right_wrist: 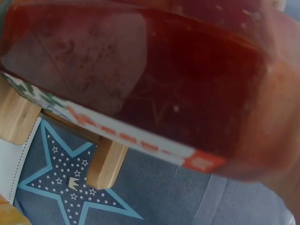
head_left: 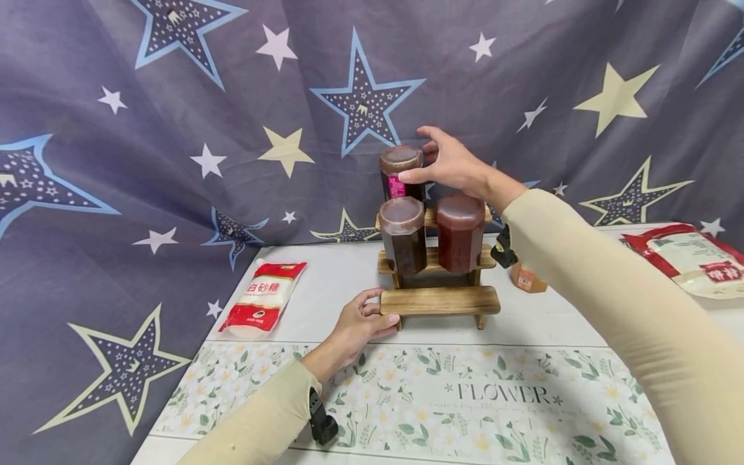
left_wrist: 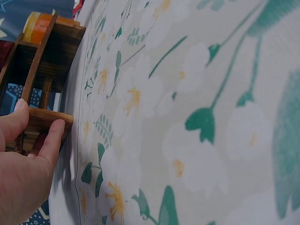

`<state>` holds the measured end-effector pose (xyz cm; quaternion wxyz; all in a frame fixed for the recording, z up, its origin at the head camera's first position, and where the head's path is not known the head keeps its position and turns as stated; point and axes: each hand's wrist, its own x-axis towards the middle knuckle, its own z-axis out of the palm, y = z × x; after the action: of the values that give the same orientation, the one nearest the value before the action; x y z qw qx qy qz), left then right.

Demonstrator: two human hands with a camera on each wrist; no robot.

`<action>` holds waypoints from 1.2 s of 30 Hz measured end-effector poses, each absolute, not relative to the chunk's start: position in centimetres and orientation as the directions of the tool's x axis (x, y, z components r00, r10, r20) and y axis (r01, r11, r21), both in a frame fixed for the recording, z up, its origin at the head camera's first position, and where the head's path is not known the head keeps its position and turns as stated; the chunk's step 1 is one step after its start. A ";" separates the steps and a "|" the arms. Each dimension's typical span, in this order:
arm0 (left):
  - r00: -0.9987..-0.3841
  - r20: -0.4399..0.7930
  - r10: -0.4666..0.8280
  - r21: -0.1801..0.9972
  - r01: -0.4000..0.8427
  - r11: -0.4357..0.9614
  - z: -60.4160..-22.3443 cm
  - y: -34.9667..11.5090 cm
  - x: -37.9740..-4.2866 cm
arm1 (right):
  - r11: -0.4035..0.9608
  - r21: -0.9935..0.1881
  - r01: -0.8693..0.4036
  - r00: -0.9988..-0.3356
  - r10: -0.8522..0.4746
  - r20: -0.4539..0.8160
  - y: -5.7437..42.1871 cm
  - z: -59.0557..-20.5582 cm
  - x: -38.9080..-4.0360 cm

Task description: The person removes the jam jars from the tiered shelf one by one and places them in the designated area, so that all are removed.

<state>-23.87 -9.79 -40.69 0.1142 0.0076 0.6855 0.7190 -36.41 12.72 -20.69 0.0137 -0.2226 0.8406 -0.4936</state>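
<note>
A wooden three-step rack [head_left: 440, 301] stands on the table. My left hand [head_left: 356, 326] grips the left end of its lowest step, also seen as the left hand [left_wrist: 28, 164] in the left wrist view. On the top step, at the left, stands a dark jar [head_left: 401, 158] with a pink label. My right hand [head_left: 456, 165] is at that jar, thumb in front of it and the other fingers spread apart behind. On the middle step are a dark brown jar [head_left: 403, 242] and a red jar [head_left: 460, 236]; the red jar [right_wrist: 187, 84] fills much of the right wrist view.
A red-and-white sugar bag [head_left: 264, 297] lies left of the rack. Right of it, an orange jar [head_left: 527, 279] is partly hidden by my right arm. Another red-and-white bag [head_left: 692, 258] lies at the far right. A starry curtain [head_left: 325, 194] hangs behind.
</note>
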 end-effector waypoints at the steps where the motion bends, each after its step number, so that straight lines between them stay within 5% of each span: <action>1: -0.974 -0.147 0.174 0.987 -0.155 -0.034 -40.7 -9.8 -23.8 | 0.417 -0.835 -0.360 -0.900 -0.392 0.193 12.5 -20.7 -36.5; 24: -0.975 -0.139 0.173 0.988 -0.148 -0.038 -40.5 -9.7 -23.8 | 0.437 -0.808 -0.395 -0.881 -0.431 0.197 10.4 -20.7 -37.2; 36: -0.975 -0.152 0.165 0.985 -0.162 -0.051 -40.6 -9.7 -23.8 | 0.336 -0.865 -0.374 -0.893 -0.382 0.238 10.5 -21.0 -36.9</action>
<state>-23.77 -9.70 -40.65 0.1129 0.0011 0.6796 0.7248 -36.91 10.45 -21.03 0.0037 -0.2310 0.8173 -0.5279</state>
